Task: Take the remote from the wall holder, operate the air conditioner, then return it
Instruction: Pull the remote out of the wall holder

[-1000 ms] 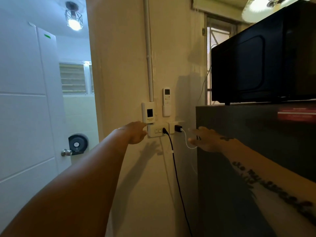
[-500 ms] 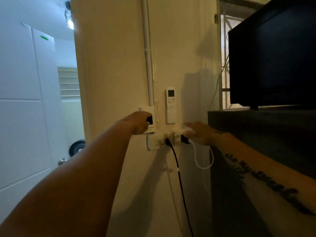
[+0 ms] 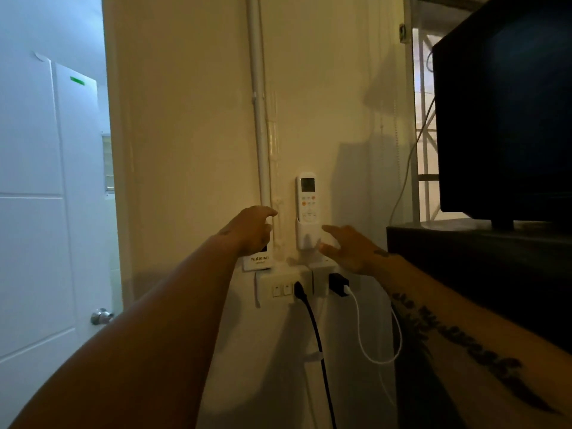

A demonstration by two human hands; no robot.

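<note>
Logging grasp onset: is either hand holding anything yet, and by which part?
Nothing is held. The remote sits in its wall holder; the right hand is open beside the holder, the left hand empty.

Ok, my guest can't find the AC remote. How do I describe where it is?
On the cream wall left of the dark cabinet, look just right of the white pipe. The remote stands upright in a white holder above the sockets; it alone has coloured buttons.
</note>
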